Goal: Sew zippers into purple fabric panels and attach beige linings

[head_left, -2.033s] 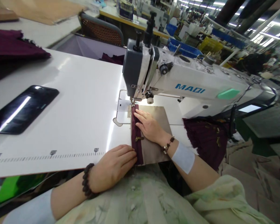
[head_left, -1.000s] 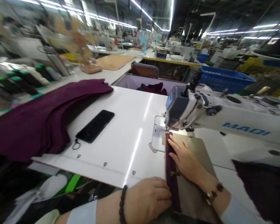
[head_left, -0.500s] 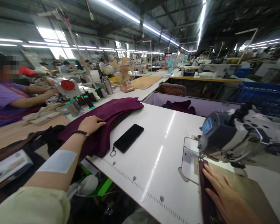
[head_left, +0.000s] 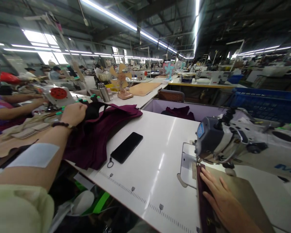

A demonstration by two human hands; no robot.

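Note:
My left hand (head_left: 74,113) is closed on the top piece of a stack of dark purple fabric (head_left: 99,132) at the table's left edge, lifting a fold of it. My right hand (head_left: 220,199) lies flat, fingers stretched, on a tan fabric piece (head_left: 247,197) with a purple zipper strip (head_left: 203,204) along its left side. That piece sits under the needle of a white sewing machine (head_left: 232,142).
A black phone (head_left: 126,147) lies on the white table (head_left: 155,155) between the stack and the machine. Another person's arms work at a bench on the far left, with thread cones and a small fan (head_left: 122,82) behind. More purple fabric (head_left: 178,112) lies in a bin beyond the table.
My view swung from the needle to the left. My left hand left the zipper piece, reached to the purple stack and has now closed on its top layer and raised it. My right hand stayed put.

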